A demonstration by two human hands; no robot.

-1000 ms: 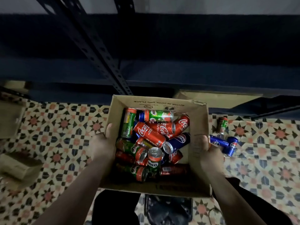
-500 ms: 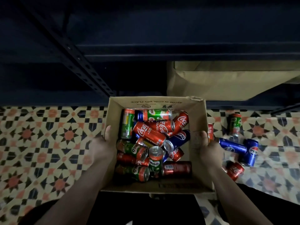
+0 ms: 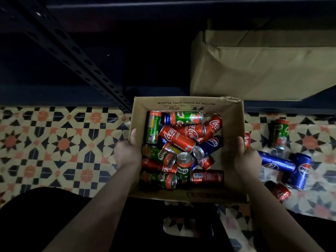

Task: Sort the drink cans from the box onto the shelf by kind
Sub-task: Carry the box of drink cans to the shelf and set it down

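Observation:
An open cardboard box [image 3: 189, 104] sits in front of me, held by both side walls. My left hand [image 3: 127, 153] grips the left wall, thumb over the rim. My right hand [image 3: 245, 157] grips the right wall the same way. Inside lie several cans in a heap: red Coca-Cola cans [image 3: 177, 138], green Milo cans [image 3: 183, 169] and a blue Pepsi can [image 3: 209, 146]. The dark metal shelf [image 3: 91, 91] stands just beyond the box, with a slotted upright [image 3: 76, 57] running diagonally.
On the patterned tile floor [image 3: 63, 142] to the right lie loose cans: two blue Pepsi cans [image 3: 300, 170], a green Milo can [image 3: 278, 133] and a red can [image 3: 281, 192]. A large brown cardboard box [image 3: 263, 70] sits on the lower shelf at the right.
The view has dropped lower and closer to the shelf, so more loose cans on the right show. Both hands keep the same hold on the box.

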